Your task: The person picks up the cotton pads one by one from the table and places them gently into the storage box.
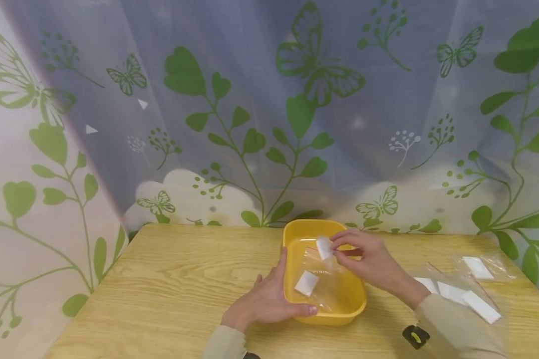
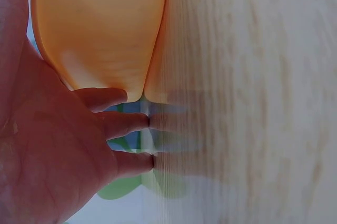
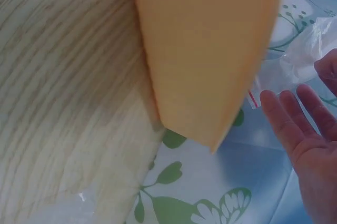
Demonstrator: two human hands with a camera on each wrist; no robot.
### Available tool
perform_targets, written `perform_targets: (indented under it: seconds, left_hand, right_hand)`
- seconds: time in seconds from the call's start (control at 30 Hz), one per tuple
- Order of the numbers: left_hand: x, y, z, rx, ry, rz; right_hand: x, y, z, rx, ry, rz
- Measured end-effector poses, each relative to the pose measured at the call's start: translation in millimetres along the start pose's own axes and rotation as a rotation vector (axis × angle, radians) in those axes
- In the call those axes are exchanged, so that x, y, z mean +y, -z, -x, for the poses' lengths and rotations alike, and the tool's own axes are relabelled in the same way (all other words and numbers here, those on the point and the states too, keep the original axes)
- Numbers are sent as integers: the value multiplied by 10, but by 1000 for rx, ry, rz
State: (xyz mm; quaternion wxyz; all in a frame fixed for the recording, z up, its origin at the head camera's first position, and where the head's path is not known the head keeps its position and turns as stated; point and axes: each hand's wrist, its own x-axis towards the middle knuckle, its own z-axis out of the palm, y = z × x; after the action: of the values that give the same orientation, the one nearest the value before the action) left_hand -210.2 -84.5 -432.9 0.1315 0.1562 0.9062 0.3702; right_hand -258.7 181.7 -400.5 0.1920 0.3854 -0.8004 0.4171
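My right hand (image 1: 370, 257) pinches a small clear zip bag (image 1: 324, 248) with a white flat piece inside, over the far part of a yellow plastic tub (image 1: 361, 299). In the right wrist view this bag (image 3: 310, 50) hangs from the thumb and fingers, a red strip along one end. Inside the tub lies another clear bag with a white rectangular piece (image 1: 306, 283). My left hand (image 1: 269, 301) holds the tub's near left corner, its thumb over the front rim. In the left wrist view, the lower fingers (image 2: 126, 124) reach down to the tabletop beside the tub.
Several more clear zip bags with white pieces (image 1: 480, 306) lie at the table's right, partly under the right forearm. Behind them is another such bag (image 1: 477, 268). A patterned curtain (image 1: 251, 124) hangs along the back edge of the wooden table (image 1: 184, 269).
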Motion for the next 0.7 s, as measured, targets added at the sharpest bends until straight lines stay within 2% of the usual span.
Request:
perform_targets:
  seconds: [0.2,0.27,0.57,0.7]
  left_hand:
    - [-9,-9,-15,9,3,-23]
    - [-12,-15,-20,12,4,-27]
    - [-18,-13,-21,3,6,-16]
    - [-22,-16,-23,5,4,-20]
  right_hand:
    - [99,-127,-2,-61,169,158]
    - [118,-161,6,-79,200,196]
    - [151,-242,38,-138,119,206]
    - [173,-261,37,-149,112,216]
